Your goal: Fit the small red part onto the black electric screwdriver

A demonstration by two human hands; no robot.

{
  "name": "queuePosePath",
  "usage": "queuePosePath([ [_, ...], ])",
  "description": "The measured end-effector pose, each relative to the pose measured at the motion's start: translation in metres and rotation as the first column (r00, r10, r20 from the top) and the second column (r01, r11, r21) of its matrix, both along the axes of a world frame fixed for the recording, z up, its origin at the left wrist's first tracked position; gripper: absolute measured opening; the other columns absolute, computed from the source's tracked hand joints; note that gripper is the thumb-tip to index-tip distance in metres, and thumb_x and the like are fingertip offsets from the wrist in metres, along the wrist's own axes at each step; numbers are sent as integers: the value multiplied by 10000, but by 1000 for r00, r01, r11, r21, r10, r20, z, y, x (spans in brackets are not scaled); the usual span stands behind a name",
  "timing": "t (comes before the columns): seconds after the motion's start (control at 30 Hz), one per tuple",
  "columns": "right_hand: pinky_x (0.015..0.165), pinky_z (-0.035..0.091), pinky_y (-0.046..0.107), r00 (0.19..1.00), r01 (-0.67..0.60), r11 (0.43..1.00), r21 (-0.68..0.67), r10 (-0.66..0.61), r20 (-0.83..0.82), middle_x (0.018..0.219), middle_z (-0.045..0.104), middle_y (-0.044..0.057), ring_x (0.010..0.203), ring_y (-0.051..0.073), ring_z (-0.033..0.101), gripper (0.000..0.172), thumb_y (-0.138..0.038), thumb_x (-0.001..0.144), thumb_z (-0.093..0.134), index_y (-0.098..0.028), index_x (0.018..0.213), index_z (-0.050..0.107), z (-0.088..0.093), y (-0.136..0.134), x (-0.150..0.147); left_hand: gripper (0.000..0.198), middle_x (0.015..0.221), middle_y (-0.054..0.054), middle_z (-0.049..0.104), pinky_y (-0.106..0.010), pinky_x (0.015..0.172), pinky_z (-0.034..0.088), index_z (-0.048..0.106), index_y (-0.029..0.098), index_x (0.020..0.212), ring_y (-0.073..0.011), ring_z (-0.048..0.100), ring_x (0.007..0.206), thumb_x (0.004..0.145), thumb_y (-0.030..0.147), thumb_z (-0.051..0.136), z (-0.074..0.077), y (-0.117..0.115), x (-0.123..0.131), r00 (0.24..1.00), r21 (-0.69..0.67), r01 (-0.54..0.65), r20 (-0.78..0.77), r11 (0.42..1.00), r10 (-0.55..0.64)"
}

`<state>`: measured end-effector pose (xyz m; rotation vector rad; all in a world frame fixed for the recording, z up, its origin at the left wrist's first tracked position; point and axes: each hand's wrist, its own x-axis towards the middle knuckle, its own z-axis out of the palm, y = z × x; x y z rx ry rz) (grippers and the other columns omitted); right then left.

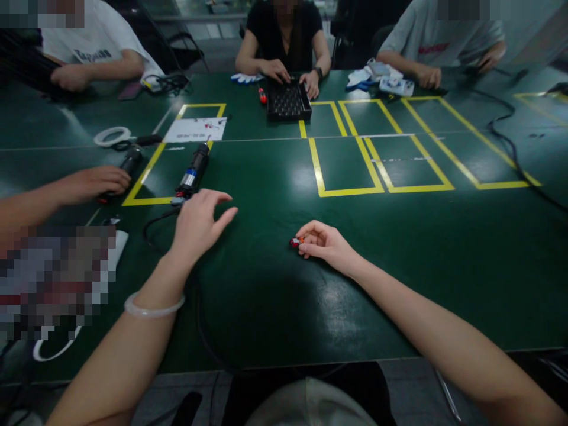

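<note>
My right hand (323, 244) pinches a small red-and-white part (295, 242) between thumb and fingers, just over the green table. The part is too small for me to tell its exact kind. My left hand (199, 222), with a pale bangle on the wrist, is open, its thumb and fingers apart and nothing between them. Just beyond it lies a black electric screwdriver (194, 168) with a blue and silver band, its bit pointing away from me. Whether the hand touches the tool's near end, I cannot tell.
Yellow tape rectangles (350, 192) mark the green table (444, 248). A white sheet (195, 129) lies beyond the screwdriver, near a tape roll (112, 136). Across sits a person with a black tray (289, 112). At left, another person's hand (100, 180) rests on a dark tool.
</note>
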<state>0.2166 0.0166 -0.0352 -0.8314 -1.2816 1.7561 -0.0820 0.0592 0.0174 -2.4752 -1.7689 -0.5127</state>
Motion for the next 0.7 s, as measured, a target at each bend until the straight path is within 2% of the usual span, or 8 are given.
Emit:
queuePosePath([
  [0.07, 603, 514, 205, 1000, -13, 1000, -1, 13, 6, 748, 682, -15, 643, 89, 638, 293, -251, 752, 805, -165, 957, 614, 1, 0, 0, 471, 1142, -165, 611, -398, 883, 444, 575, 120, 1171, -306, 571, 1060, 957, 521, 450, 1, 10, -30, 956, 25, -261, -134, 965, 262],
  [0.13, 608, 517, 211, 1000, -24, 1000, 1, 24, 13, 745, 682, -14, 647, 93, 643, 291, -255, 754, 805, -164, 957, 617, 1, 0, 0, 572, 1151, -198, 599, -402, 821, 460, 569, 102, 1169, -335, 571, 1039, 939, 602, 414, 3, 14, -55, 866, 26, -453, -223, 891, 447],
  [0.23, 627, 528, 227, 999, -27, 1000, -1, 27, 27, 734, 681, -14, 652, 100, 650, 293, -276, 764, 799, -165, 971, 624, 1, -1, 0, 716, 1056, -174, 628, -389, 753, 468, 603, 129, 1098, -325, 584, 947, 888, 749, 315, 6, 16, -78, 773, -136, -607, -329, 783, 543],
  [0.3, 629, 529, 232, 999, -22, 1000, -8, 23, 41, 740, 687, -11, 651, 101, 650, 311, -287, 767, 797, -164, 999, 631, 1, 0, 1, 783, 1016, -159, 641, -397, 736, 467, 623, 153, 1101, -314, 584, 887, 869, 793, 235, 7, 16, -83, 758, -247, -630, -402, 736, 513],
  [0.37, 628, 526, 231, 998, -17, 1000, -16, 18, 58, 754, 695, -6, 651, 101, 650, 327, -291, 766, 798, -163, 1021, 639, 1, 0, 1, 793, 1045, -171, 642, -417, 739, 465, 626, 163, 1136, -326, 585, 888, 885, 772, 184, 6, 16, -82, 764, -278, -612, -448, 740, 464],
  [0.6, 621, 505, 221, 996, -26, 1000, -9, 26, 90, 765, 695, -1, 656, 95, 631, 285, -286, 768, 795, -160, 987, 663, 3, 0, 0, 689, 1063, -193, 649, -400, 732, 465, 624, 124, 1105, -335, 621, 906, 985, 584, 126, -6, 16, -51, 837, -193, -445, -438, 875, 329],
  [0.7, 582, 472, 208, 995, -20, 1000, 17, 18, 101, 734, 665, -17, 616, 82, 597, 278, -289, 770, 793, -160, 981, 666, 1, 0, 0, 617, 1074, -182, 659, -385, 753, 462, 647, 140, 1063, -328, 633, 929, 992, 540, 182, -12, 17, -39, 837, -134, -437, -423, 889, 348],
])
